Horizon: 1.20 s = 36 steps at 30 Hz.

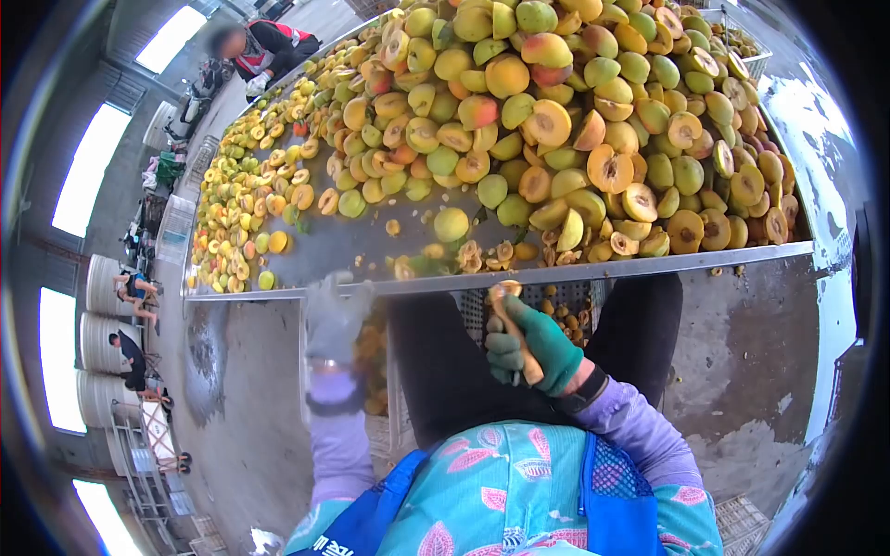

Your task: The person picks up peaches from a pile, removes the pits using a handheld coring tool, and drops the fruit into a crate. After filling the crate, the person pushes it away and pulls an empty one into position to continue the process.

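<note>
My right hand point(540, 347), in a green glove, is wrapped round a short wooden-handled tool point(528, 357) just in front of the table's metal edge. The tool's upper end is partly covered by something pale and brownish that I cannot make out. My left hand point(336, 320), in a greyish glove, is smeared by motion at the table edge further left, so its fingers do not show clearly. Beyond both hands lies a big heap of yellow-green and reddish fruit point(507, 76), many cut in half with brown stone hollows showing. Small fruit scraps point(471, 256) lie along the near edge.
The metal table point(348, 246) has a raised rim above my knees. Between my legs stands a dark crate point(473, 315) with fruit pieces; another crate of fruit point(375, 366) is at the left. A person in a red vest point(255, 57) works at the far-left corner.
</note>
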{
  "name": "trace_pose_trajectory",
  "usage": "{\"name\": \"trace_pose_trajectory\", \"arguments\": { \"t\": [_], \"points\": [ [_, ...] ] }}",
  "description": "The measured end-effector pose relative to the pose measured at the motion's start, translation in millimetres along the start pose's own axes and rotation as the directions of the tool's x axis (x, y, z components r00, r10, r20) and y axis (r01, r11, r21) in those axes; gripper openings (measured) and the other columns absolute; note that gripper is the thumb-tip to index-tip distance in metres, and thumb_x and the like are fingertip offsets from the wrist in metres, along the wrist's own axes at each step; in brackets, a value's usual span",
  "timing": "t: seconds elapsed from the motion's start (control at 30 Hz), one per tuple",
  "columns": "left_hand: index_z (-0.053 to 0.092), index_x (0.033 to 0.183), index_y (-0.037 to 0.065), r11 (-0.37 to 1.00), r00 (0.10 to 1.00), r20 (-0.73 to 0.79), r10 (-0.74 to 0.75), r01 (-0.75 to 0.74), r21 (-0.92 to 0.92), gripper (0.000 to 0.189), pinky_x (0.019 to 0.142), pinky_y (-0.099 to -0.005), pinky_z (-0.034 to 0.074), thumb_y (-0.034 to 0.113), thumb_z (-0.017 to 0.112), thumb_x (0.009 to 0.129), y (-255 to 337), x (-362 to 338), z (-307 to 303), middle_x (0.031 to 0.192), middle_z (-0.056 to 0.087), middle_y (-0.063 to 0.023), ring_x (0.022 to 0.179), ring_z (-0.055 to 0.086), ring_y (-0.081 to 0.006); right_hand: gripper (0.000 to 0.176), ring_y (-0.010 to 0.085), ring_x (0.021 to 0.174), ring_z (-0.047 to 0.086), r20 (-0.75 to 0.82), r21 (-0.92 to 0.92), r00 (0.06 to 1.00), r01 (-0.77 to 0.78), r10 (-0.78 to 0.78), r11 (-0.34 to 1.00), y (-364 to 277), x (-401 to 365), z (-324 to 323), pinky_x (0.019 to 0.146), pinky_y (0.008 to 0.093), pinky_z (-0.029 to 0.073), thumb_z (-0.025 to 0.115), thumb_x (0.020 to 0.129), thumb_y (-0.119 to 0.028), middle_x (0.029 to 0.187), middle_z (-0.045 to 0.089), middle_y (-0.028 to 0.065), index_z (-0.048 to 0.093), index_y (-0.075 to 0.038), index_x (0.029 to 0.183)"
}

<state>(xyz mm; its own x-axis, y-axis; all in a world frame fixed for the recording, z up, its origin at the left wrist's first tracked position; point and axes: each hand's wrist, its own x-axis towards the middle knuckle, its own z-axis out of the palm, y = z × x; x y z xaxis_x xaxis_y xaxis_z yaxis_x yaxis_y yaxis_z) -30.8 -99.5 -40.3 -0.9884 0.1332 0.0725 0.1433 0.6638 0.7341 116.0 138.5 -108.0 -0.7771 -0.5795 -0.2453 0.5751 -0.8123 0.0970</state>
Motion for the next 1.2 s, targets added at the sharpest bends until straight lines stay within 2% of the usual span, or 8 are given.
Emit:
{"name": "trace_pose_trajectory", "arguments": {
  "t": [0.17,0.3,0.4,0.5,0.63,0.7,0.77,1.2],
  "points": [
    [0.053,0.124,0.003,0.702,0.792,0.286,0.539,-0.61,0.368,0.054,0.08,-0.0404,0.051,0.028,0.063,0.077,87.8,47.3,102.5,0.099,0.064,-0.0244,0.092,0.064,-0.0343,0.038,0.0105,0.043,0.042,-0.13,-0.43,0.943,0.225,-0.307,0.874,-5.0,-0.5,14.4,0.04,0.0265,0.035,0.041,0.098,-0.049,0.057,0.045,-0.0025,0.047,-0.014,0.083],
    [0.047,0.126,0.006,0.565,0.727,0.583,0.364,-0.67,0.482,0.054,0.071,-0.0432,0.052,0.016,0.062,0.075,81.1,100.7,177.4,0.102,0.06,-0.0255,0.081,0.064,-0.0367,0.035,0.0093,0.046,0.046,-0.021,-0.825,0.549,0.462,-0.835,0.325,-17.6,1.8,0.1,0.04,0.0228,0.033,0.047,0.098,-0.042,0.059,0.049,-0.0017,0.052,-0.011,0.082],
    [0.048,0.124,0.004,0.994,0.813,0.58,0.053,-0.099,0.048,0.051,0.065,-0.0333,0.053,0.006,0.063,0.075,93.3,77.6,122.3,0.098,0.062,-0.015,0.078,0.065,-0.0244,0.031,0.0152,0.049,0.049,0.282,-0.895,0.359,0.433,-0.89,-0.109,-32.4,5.9,10.2,0.044,0.0281,0.035,0.05,0.097,-0.036,0.061,0.052,0.0024,0.053,-0.007,0.087],
    [0.051,0.12,0.003,0.763,0.833,0.522,0.184,0.214,-0.61,0.037,0.065,-0.0254,0.052,0.003,0.06,0.084,89.1,23.1,89.2,0.1,0.06,-0.0079,0.082,0.061,-0.0144,0.031,0.0314,0.054,0.056,0.507,-0.857,0.422,0.154,-0.752,-0.492,-35.6,14.3,21.4,0.049,0.0399,0.041,0.051,0.097,-0.034,0.064,0.057,0.0142,0.053,-0.003,0.095],
    [0.053,0.118,0.003,0.669,0.907,0.353,0.231,0.116,-0.734,0.028,0.07,-0.0257,0.052,0.015,0.057,0.092,53.7,4.2,104.7,0.102,0.06,-0.0075,0.086,0.06,-0.0137,0.034,0.0402,0.064,0.06,0.223,-0.969,0.606,0.051,-0.763,-0.242,-26.3,26.0,21.5,0.054,0.0435,0.044,0.05,0.097,-0.035,0.068,0.058,0.0214,0.052,-0.002,0.1],
    [0.055,0.116,0.002,0.54,0.926,0.307,0.22,0.146,-0.829,0.029,0.073,-0.0259,0.052,0.023,0.053,0.096,55.8,-3.0,115.2,0.101,0.061,-0.0072,0.087,0.06,-0.0138,0.034,0.0391,0.062,0.058,0.258,-0.964,0.588,0.107,-0.767,-0.242,-17.4,21.9,26.2,0.055,0.0443,0.043,0.05,0.097,-0.035,0.069,0.058,0.0211,0.054,-0.001,0.096],
    [0.06,0.108,-0.001,0.75,0.918,0.122,0.377,-0.225,-0.622,0.036,0.078,-0.0263,0.049,0.031,0.045,0.1,68.1,-10.7,117.4,0.102,0.063,-0.0086,0.09,0.059,-0.0141,0.031,0.0403,0.064,0.059,0.254,-0.967,0.595,0.185,-0.763,-0.177,-10.6,13.0,42.2,0.057,0.0478,0.043,0.051,0.095,-0.032,0.073,0.061,0.023,0.057,-0.002,0.093],
    [0.068,0.091,-0.001,0.861,0.918,0.179,0.353,-0.244,-0.447,0.037,0.07,-0.028,0.048,0.025,0.042,0.1,86.7,-13.9,111.9,0.089,0.069,-0.0071,0.077,0.06,-0.0131,0.025,0.0354,0.056,0.058,0.269,-0.948,0.443,0.278,-0.855,-0.155,15.8,38.4,5.5,0.05,0.0441,0.043,0.054,0.095,-0.027,0.063,0.057,0.0188,0.056,-0.002,0.093]
  ]
}}
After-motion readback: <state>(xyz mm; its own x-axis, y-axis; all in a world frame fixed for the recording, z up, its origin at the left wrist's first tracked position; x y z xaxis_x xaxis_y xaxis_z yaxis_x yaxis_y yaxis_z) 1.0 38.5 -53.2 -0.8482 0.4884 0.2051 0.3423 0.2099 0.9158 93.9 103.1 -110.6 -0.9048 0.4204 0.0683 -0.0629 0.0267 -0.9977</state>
